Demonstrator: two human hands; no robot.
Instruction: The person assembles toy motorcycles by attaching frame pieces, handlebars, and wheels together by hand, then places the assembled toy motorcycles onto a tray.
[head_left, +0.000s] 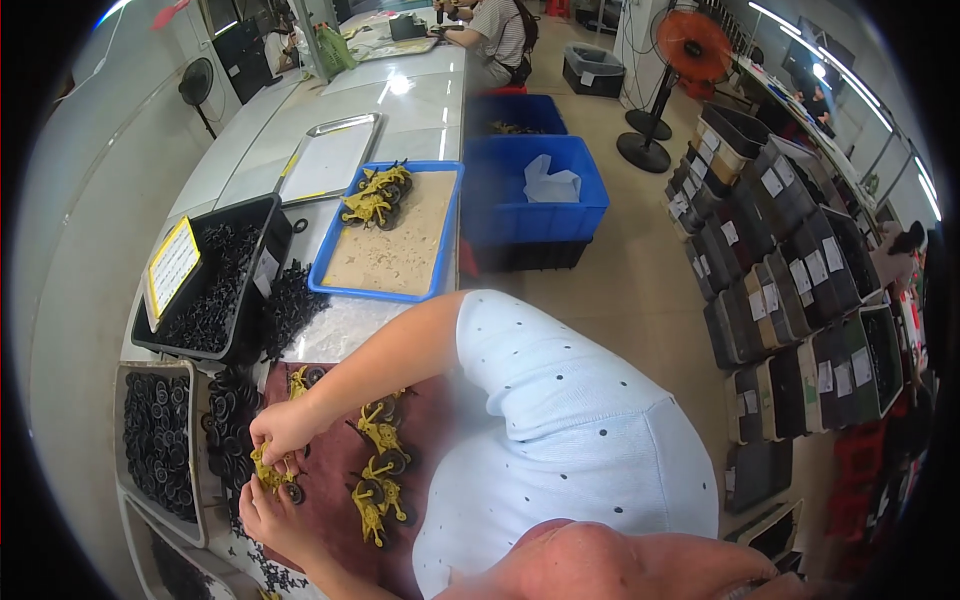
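Observation:
My right hand [285, 428] reaches in from above and is closed, its fingers pinching the top of a yellow toy motorcycle [266, 480] with black wheels. From below, my left hand [275, 522] grips the same toy at its lower side; part of the toy is hidden by the fingers. Both hands are over a dark red mat [325, 475]. Beside them on the mat lie several more yellow toy motorcycles [380, 465] in a row. A heap of black toy wheels [230, 415] sits just past my hands.
Bins of small black wheels [158, 440] and black parts [215, 290] line the far side. A blue-rimmed tray [385, 255] holds finished-looking yellow toys, beside a metal tray [330, 160]. Blue crates [535, 190], stacked dark bins [770, 240] and an orange fan [692, 46] stand rightward. Another person [495, 40] sits at the table.

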